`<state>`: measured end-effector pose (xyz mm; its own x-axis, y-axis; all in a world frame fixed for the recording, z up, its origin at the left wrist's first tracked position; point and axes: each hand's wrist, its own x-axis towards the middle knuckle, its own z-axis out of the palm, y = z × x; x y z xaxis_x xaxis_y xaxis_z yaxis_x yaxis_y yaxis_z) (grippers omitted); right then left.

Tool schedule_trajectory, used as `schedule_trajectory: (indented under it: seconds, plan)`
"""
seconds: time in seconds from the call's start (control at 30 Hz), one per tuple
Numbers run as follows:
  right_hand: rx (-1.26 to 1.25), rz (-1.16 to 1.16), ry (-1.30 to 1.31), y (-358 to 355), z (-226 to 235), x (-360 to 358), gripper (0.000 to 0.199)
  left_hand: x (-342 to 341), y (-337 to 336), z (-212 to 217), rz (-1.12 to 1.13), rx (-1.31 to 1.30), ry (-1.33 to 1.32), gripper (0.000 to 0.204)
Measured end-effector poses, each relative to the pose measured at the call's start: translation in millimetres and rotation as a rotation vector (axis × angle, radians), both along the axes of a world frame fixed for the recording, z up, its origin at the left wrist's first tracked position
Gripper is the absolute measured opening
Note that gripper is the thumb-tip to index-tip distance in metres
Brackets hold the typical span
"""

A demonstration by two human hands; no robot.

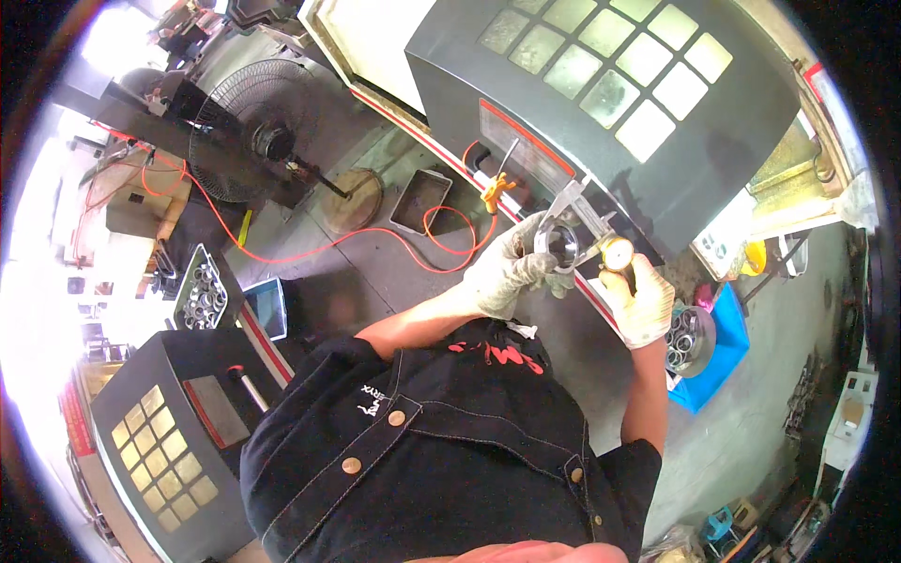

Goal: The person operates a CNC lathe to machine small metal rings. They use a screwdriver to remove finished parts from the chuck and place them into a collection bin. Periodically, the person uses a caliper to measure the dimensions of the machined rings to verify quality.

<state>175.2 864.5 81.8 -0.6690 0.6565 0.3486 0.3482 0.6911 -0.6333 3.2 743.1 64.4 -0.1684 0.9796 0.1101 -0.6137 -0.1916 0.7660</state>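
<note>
In my gloved left hand (pixel 500 274) is a shiny metal ring (pixel 561 246), gripped at its left side with the fingers closed round its edge. A dial caliper (pixel 587 214) with a round gold-rimmed dial (pixel 617 252) is in my gloved right hand (pixel 646 305), whose thumb and fingers close near the dial. The caliper's beam slants up and left from the dial, and its lower jaws reach toward the ring. Whether they touch the ring I cannot tell. Both hands are in front of my chest, close to a dark machine door (pixel 601 103).
An orange air gun (pixel 496 192) with a coiled orange hose hangs by the machine. A dark bin (pixel 419 201) and a large fan (pixel 258 131) stand at left. Rings fill a tray (pixel 221 317) at far left and a round container (pixel 710 347) on a blue box (pixel 733 349) at right.
</note>
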Motion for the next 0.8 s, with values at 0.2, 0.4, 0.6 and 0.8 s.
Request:
schedule_trajectory:
  seconds: [0.2, 0.4, 0.6, 0.8]
  plan:
    - [-0.020, -0.031, -0.064, 0.3, 7.3, 0.1, 0.026, 0.9, 0.6, 2.7, -0.003, 0.010, 0.018, 0.077]
    - [0.005, -0.013, -0.048, 1.9, 2.0, 1.7, 0.026, 3.3, 1.1, 3.2, 0.001, 0.034, 0.026, 0.078]
    - [0.026, -0.017, -0.079, 1.6, 2.8, 2.2, 0.029, 1.1, -0.4, -0.7, 0.002, 0.010, 0.079, 0.075]
    - [0.047, -0.024, -0.097, 2.0, 3.6, 2.6, 0.032, 2.3, -0.4, -2.5, 0.008, 0.011, 0.081, 0.076]
